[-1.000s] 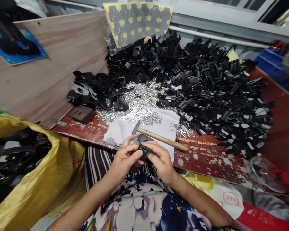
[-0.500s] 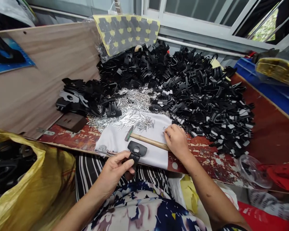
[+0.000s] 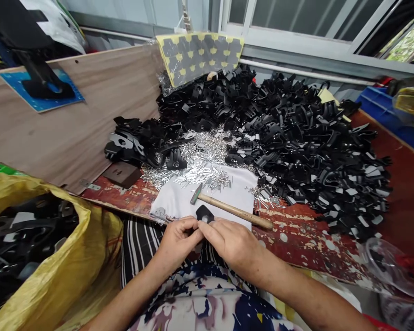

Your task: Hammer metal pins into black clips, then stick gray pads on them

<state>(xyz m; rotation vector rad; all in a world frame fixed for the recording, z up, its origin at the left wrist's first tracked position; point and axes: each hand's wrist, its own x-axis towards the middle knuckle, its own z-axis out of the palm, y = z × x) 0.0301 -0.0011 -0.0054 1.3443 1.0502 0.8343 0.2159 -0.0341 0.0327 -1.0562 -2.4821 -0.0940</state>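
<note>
Close to my body, a black plastic clip part with a round hole shows above my fingertips. My left hand is closed in a pinch on it. Against it my right hand is closed too, fingers pressed together; whatever is inside them is hidden. Just beyond lies a hammer with a wooden handle and a small dark head, resting across a white cloth. Loose metal pins are heaped at the cloth's far edge.
A large heap of black plastic parts covers the back and right of the worn red table. A brown block sits at left beside a wooden board. A yellow sack of black parts stands left; a clear plastic bowl is at right.
My right hand has left the small pins beside the hammer handle and come to the left hand at the black part. The view has swung slightly left.
</note>
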